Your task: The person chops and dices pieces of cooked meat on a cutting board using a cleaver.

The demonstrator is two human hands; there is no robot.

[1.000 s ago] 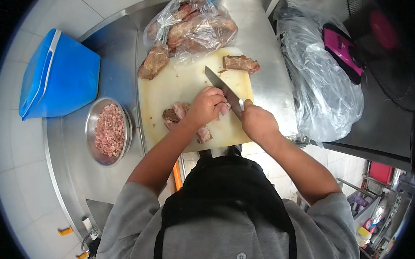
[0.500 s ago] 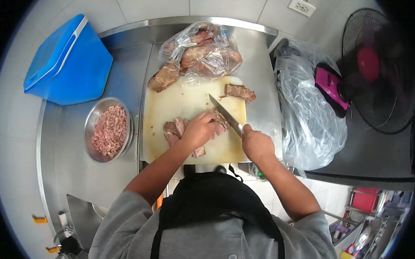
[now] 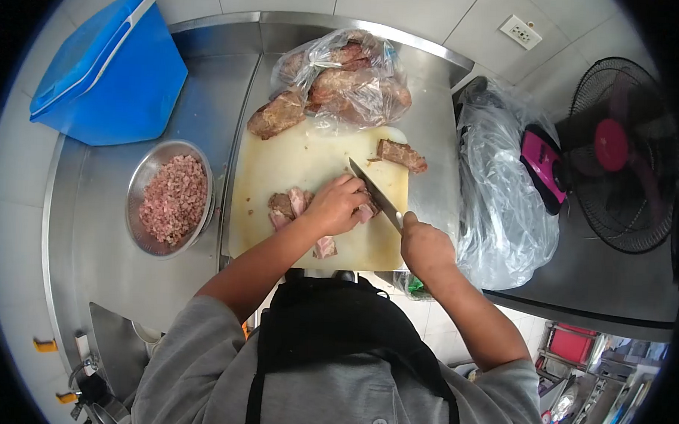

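My right hand (image 3: 428, 249) is closed round the handle of a kitchen knife (image 3: 380, 197), its blade slanting up and left over the yellowed cutting board (image 3: 270, 165). Beside the blade, my left hand (image 3: 337, 206) presses a piece of meat (image 3: 366, 212) to the board with bent fingers, which partly hide it. Cut meat pieces (image 3: 281, 211) lie left of that hand, and a small pink piece (image 3: 325, 248) sits below it. A browned meat strip (image 3: 401, 155) rests across the board's upper right edge. At the upper left is a larger browned chunk (image 3: 277, 116).
A clear plastic bag (image 3: 351, 89) of big meat chunks stands behind the board. To the left are a metal bowl (image 3: 132, 212) of diced meat (image 3: 174, 199) and a blue cooler (image 3: 127, 92). On the right, a plastic-wrapped bundle (image 3: 497, 195) lies near a black fan (image 3: 618, 154).
The view has shifted slightly. The knife has moved closer against the meat under my left hand, and its blade now sits right by the fingers. Both hands keep their grip.
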